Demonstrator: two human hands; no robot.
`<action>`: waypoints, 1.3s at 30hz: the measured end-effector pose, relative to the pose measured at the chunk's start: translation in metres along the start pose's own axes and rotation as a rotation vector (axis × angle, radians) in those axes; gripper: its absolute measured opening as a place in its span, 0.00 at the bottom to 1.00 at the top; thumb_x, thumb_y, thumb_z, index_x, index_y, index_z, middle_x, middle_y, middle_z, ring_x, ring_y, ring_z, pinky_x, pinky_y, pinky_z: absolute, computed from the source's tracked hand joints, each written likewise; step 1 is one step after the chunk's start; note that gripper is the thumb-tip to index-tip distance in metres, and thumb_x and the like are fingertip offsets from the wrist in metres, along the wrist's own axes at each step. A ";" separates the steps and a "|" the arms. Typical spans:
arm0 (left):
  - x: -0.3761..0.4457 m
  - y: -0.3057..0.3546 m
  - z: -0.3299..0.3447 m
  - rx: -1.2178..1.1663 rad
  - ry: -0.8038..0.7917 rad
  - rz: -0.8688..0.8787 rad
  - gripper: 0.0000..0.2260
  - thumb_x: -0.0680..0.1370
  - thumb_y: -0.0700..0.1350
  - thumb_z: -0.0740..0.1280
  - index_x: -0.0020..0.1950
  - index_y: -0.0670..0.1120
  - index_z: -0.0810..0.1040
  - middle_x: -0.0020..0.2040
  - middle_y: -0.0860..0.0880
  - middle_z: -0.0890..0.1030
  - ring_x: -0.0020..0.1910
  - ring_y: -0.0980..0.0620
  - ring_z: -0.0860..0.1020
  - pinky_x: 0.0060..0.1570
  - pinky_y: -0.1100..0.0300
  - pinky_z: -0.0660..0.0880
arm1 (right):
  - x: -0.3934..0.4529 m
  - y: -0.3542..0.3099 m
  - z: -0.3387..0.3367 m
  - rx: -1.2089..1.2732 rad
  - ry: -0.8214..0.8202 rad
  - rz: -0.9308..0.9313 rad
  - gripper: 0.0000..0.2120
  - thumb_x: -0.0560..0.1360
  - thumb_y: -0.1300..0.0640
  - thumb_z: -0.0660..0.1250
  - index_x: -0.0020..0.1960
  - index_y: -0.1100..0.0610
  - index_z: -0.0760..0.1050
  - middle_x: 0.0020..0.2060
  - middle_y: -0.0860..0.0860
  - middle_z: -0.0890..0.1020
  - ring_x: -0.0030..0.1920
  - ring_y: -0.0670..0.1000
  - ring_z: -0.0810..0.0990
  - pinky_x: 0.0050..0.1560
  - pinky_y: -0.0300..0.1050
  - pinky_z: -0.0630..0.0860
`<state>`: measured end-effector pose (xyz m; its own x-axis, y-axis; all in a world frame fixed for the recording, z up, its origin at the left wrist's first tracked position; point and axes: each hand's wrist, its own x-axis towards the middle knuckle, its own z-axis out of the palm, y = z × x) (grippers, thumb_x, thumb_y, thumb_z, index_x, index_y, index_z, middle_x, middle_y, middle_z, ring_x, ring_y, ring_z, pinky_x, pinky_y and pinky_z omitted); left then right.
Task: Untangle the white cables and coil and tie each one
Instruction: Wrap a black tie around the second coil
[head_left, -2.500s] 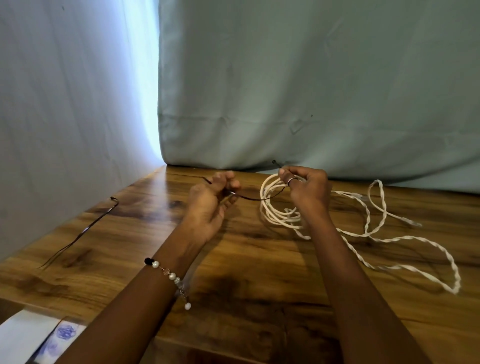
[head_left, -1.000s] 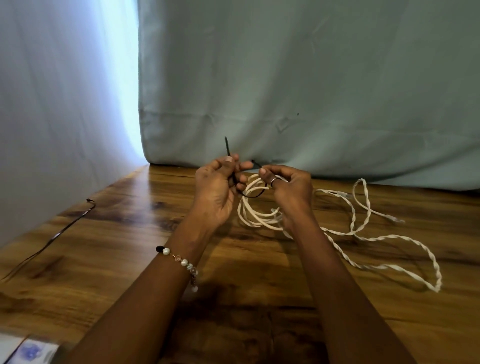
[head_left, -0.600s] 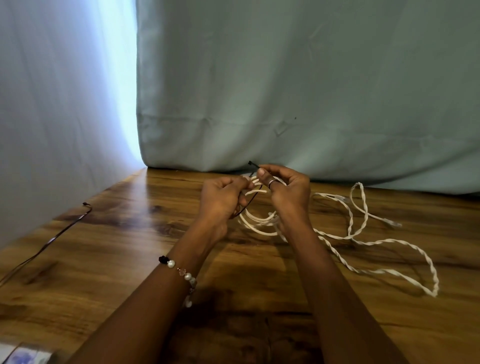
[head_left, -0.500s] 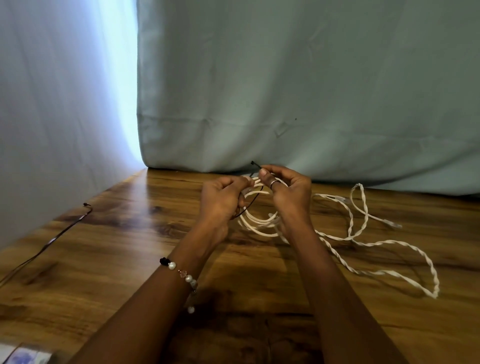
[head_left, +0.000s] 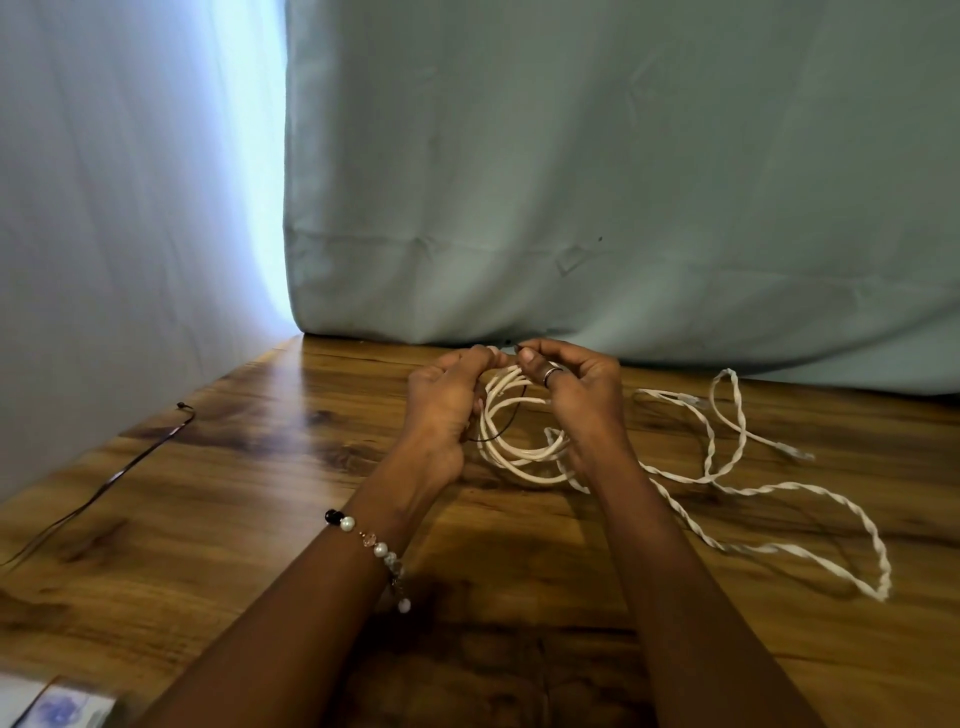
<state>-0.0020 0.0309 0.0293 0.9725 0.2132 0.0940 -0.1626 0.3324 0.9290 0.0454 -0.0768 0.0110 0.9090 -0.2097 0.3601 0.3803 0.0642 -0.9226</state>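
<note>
We see both hands raised together over the far middle of the wooden bench (head_left: 218, 499), close to the pale curtain (head_left: 623, 182) that hangs behind it. Our left hand (head_left: 444, 410) has its fingers curled, their tips pinching at the top of the coil (head_left: 514, 441) of white cable, where a thin black tie (head_left: 501, 431) loops down through the rings. Our right hand (head_left: 576, 395), a ring on one finger, is curled too, thumb and fingertips pinching the same top edge of the coil just beside the left fingertips; a small dark end of the tie shows between the two hands. Which hand actually holds that end we cannot tell. The coil hangs from the fingers with its lower rings at or near the bench surface, tucked partly behind the right wrist.

To the right, a second length of white cable (head_left: 779, 499), two strands twisted together, lies loose on the bench in wide loops, with a plug end (head_left: 795, 452) pointing right. It runs back toward the coil behind the right forearm.

A beaded bracelet (head_left: 371, 545) sits on the left wrist. Well apart at the bench's left edge lies another thin black tie (head_left: 104, 488), stretched out straight. A bit of white printed paper (head_left: 57, 709) shows at the bottom left corner.
</note>
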 end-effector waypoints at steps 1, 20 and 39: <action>-0.001 0.001 0.000 0.004 -0.006 0.001 0.08 0.77 0.40 0.66 0.52 0.37 0.80 0.17 0.53 0.71 0.15 0.61 0.67 0.17 0.72 0.62 | 0.000 -0.001 0.000 0.011 0.010 0.005 0.05 0.70 0.62 0.74 0.47 0.57 0.84 0.41 0.52 0.86 0.45 0.50 0.85 0.51 0.46 0.81; -0.001 0.005 -0.003 0.054 0.005 0.004 0.10 0.77 0.40 0.66 0.53 0.36 0.81 0.17 0.53 0.70 0.14 0.60 0.64 0.17 0.72 0.61 | -0.001 0.001 0.000 -0.035 -0.067 -0.039 0.06 0.71 0.63 0.73 0.48 0.59 0.83 0.42 0.52 0.86 0.46 0.50 0.84 0.47 0.41 0.80; -0.003 0.005 -0.001 0.042 0.017 -0.043 0.05 0.76 0.41 0.68 0.47 0.40 0.82 0.21 0.53 0.76 0.16 0.60 0.71 0.19 0.71 0.66 | -0.001 0.000 0.002 -0.027 -0.011 -0.042 0.05 0.71 0.63 0.73 0.46 0.58 0.84 0.41 0.53 0.86 0.45 0.52 0.85 0.51 0.48 0.81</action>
<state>-0.0062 0.0329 0.0335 0.9755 0.2149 0.0481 -0.1133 0.3026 0.9464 0.0450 -0.0748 0.0110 0.8943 -0.2011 0.3998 0.4135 0.0295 -0.9100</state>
